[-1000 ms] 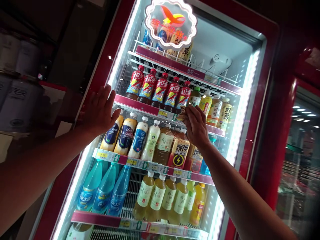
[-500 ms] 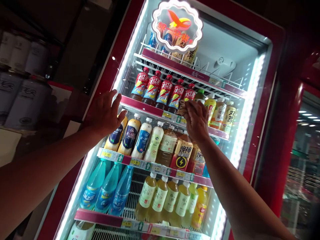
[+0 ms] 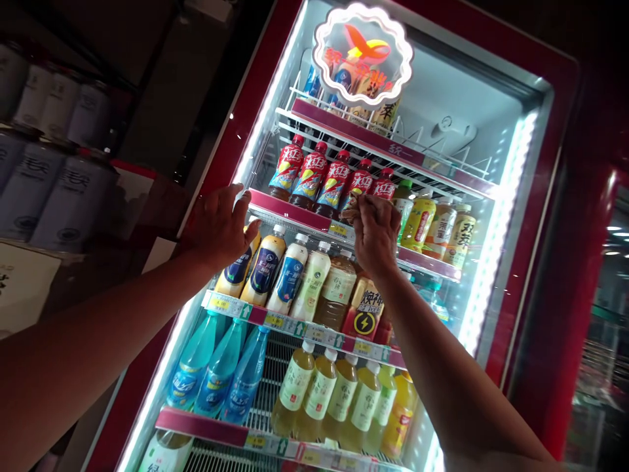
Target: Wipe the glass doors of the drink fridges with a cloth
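My left hand (image 3: 219, 226) lies flat with fingers spread against the left side of the glass door of a lit drinks fridge (image 3: 550, 262). My right hand (image 3: 376, 233) is closed on a small crumpled brownish cloth (image 3: 350, 202). It presses the cloth to the glass in front of the row of red-labelled bottles (image 3: 314, 174). Behind the hands, on the shelf below, stand milky drinks with blue labels (image 3: 268, 272) and tea bottles (image 3: 337, 288).
A glowing scalloped logo sign (image 3: 362, 56) is stuck high on the door. Lower shelves hold blue bottles (image 3: 216, 370) and yellow-green tea bottles (image 3: 339, 396). White cylindrical packs (image 3: 59, 190) are stacked on dark shelving at the left. Another red fridge frame (image 3: 609, 216) stands to the right.
My right hand with the cloth has slid up and to the left over the glass, from the price rail to the red bottles. The left hand stays flat on the door.
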